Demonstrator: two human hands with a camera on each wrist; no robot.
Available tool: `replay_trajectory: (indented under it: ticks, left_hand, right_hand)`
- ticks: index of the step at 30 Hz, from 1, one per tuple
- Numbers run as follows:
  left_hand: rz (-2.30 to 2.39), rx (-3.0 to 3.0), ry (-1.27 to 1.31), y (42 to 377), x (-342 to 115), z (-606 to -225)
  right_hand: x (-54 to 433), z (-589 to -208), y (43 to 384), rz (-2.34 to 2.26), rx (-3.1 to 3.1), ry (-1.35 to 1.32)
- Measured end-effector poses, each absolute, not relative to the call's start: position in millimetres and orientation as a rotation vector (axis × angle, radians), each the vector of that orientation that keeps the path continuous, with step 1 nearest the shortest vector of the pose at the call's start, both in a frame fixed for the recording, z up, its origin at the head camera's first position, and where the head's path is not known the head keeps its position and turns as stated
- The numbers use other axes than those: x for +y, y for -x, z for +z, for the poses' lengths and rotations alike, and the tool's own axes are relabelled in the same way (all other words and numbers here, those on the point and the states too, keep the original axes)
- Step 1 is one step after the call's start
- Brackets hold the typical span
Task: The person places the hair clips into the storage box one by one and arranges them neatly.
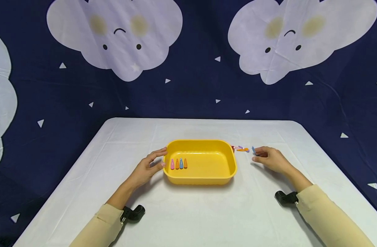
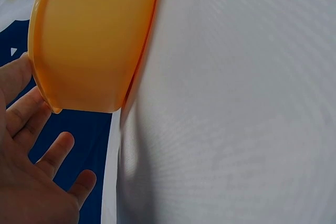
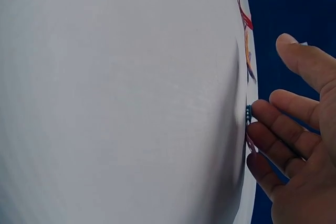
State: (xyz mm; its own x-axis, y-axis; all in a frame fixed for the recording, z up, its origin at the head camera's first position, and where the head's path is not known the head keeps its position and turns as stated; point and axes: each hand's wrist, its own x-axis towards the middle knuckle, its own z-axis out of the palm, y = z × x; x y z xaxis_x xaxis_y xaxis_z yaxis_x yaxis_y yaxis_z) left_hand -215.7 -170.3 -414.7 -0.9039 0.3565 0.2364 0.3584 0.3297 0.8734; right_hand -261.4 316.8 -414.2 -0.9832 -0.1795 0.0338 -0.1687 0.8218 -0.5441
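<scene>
Clips inside yellow tray, head view only

Head view: red piece partly hidden by tray; overlapping clips beside it too small to count. Blue clip's lower end obscured at right grip. Sleeves cut by bottom edge. Left-wrist view: tray cropped at top.

Soft shadows edge the yellow tray in even light; wrist views look dimmer
</scene>
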Motion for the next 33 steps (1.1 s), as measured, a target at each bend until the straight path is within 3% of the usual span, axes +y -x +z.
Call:
replay_trajectory:
  ticks: [14, 33]
  left_hand:
    - [-1.671, -2.565, 0.686, 216.4, -170.5, -415.7]
    - [-1.677, -2.58, 0.662, 214.3, -170.2, -412.1]
  right_hand:
    - [312.4, -409.6, 260.5, -0.878, 3.034, 0.253]
    - [325.6, -412.9, 286.6, -0.795, 3.042, 0.263]
